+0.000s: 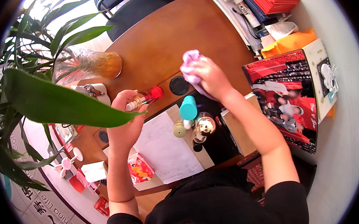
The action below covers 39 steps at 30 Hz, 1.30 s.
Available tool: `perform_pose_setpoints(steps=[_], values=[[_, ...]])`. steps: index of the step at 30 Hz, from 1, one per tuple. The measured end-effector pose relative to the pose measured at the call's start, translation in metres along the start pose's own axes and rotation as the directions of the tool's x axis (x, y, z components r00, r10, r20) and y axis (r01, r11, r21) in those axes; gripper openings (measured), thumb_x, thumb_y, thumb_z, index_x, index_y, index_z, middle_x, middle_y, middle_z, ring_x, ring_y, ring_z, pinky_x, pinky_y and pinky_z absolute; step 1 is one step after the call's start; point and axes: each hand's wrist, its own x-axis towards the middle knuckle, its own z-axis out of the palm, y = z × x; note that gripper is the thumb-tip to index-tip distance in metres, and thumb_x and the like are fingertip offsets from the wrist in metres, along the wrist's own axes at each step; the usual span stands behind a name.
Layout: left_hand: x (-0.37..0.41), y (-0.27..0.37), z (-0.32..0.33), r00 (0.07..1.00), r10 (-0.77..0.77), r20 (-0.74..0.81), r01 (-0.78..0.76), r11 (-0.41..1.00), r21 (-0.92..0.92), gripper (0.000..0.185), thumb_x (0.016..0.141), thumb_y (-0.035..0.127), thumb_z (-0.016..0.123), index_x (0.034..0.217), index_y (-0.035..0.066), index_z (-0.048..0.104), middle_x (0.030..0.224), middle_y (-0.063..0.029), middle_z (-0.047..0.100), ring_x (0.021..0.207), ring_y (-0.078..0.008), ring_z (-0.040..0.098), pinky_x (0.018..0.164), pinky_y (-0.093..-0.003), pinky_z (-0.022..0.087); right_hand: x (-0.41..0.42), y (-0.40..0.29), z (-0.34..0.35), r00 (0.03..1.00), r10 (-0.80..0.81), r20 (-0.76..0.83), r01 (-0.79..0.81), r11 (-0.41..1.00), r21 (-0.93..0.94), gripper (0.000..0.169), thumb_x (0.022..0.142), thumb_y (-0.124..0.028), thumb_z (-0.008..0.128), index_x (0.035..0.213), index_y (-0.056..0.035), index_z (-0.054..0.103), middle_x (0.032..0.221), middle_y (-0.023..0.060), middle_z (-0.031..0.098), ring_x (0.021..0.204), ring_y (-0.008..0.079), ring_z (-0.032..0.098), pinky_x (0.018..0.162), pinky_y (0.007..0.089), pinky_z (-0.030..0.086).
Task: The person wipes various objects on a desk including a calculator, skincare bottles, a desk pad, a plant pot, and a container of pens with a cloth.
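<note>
My right hand (210,75) is closed around a crumpled purple cloth (191,67) on the brown wooden desk (183,30). Just below the cloth, a round black grommet cover (179,85) is set in the desktop. My left hand (121,138) is curled around a clear pen holder (143,99) with a red end and pens inside. A large green leaf (64,103) crosses in front of that hand and hides part of the fingers. A turquoise cylindrical container (188,108) stands between my hands, close to a shiny gold-capped bottle (204,127) and a small pale green jar (179,129).
A tall glass vase (108,66) with amber liquid holds the plant at left. Papers (168,151) lie before me, beside a red patterned packet (140,168). At right are a photo album (285,99), an orange bag (289,46) and red envelopes (275,6). A dark chair (136,12) stands beyond the desk.
</note>
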Motion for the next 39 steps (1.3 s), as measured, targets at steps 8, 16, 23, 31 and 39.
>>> perform_pose_setpoints(steps=[8, 16, 23, 31, 39], values=[[0.008, 0.0, 0.016, 0.999, 0.036, -0.013, -0.034, 0.992, 0.12, 0.038, 0.089, 0.006, 0.078, 0.123, 0.002, 0.061, 0.114, -0.0132, 0.067, 0.102, -0.0245, 0.07, 0.088, -0.0355, 0.057, -0.025, -0.014, 0.011, 0.966, 0.259, -0.016, -0.226, 0.809, -0.543, 0.029, 0.091, -0.014, 0.063, 0.117, -0.0056, 0.072, 0.131, 0.0106, 0.065, 0.12, 0.0298, 0.059, 0.101, 0.0402, 0.053], [0.014, 0.006, 0.022, 1.0, -0.002, -0.013, 0.004, 0.992, 0.123, 0.045, 0.086, 0.006, 0.08, 0.126, 0.004, 0.06, 0.116, -0.0136, 0.071, 0.105, -0.0234, 0.071, 0.089, -0.0356, 0.057, -0.088, -0.025, -0.02, 0.909, 0.391, -0.143, -0.338, 0.494, -0.801, 0.037, 0.092, -0.013, 0.062, 0.124, 0.0026, 0.07, 0.129, 0.0209, 0.068, 0.112, 0.0321, 0.062, 0.097, 0.0434, 0.054], [0.023, 0.005, 0.019, 0.998, -0.055, 0.017, 0.055, 0.998, -0.015, 0.062, 0.081, 0.004, 0.085, 0.135, 0.005, 0.056, 0.126, -0.0152, 0.07, 0.112, -0.0188, 0.069, 0.094, -0.0339, 0.056, -0.032, 0.01, 0.006, 0.897, 0.4, -0.188, -0.392, 0.524, -0.756, 0.04, 0.095, -0.012, 0.056, 0.128, 0.0094, 0.065, 0.135, 0.0313, 0.064, 0.125, 0.0382, 0.057, 0.103, 0.042, 0.051], [0.014, 0.014, 0.008, 0.97, 0.219, -0.109, -0.187, 0.95, 0.249, 0.076, 0.08, 0.017, 0.088, 0.147, 0.003, 0.054, 0.142, -0.0169, 0.064, 0.132, -0.0309, 0.06, 0.113, -0.0431, 0.046, -0.09, -0.017, -0.002, 0.896, 0.417, -0.151, -0.352, 0.46, -0.815, 0.038, 0.091, -0.01, 0.062, 0.125, 0.0059, 0.068, 0.132, 0.0183, 0.069, 0.113, 0.0352, 0.064, 0.103, 0.0399, 0.053], [0.04, 0.083, 0.023, 0.866, 0.497, -0.058, -0.489, 0.865, 0.111, 0.037, 0.091, 0.001, 0.07, 0.127, -0.002, 0.069, 0.127, -0.0183, 0.072, 0.121, -0.0328, 0.067, 0.106, -0.042, 0.05, 0.011, 0.039, 0.011, 0.931, 0.311, -0.192, -0.335, 0.516, -0.789, 0.029, 0.091, -0.016, 0.06, 0.113, -0.0019, 0.075, 0.115, 0.0167, 0.074, 0.108, 0.0326, 0.062, 0.1, 0.0405, 0.048]])
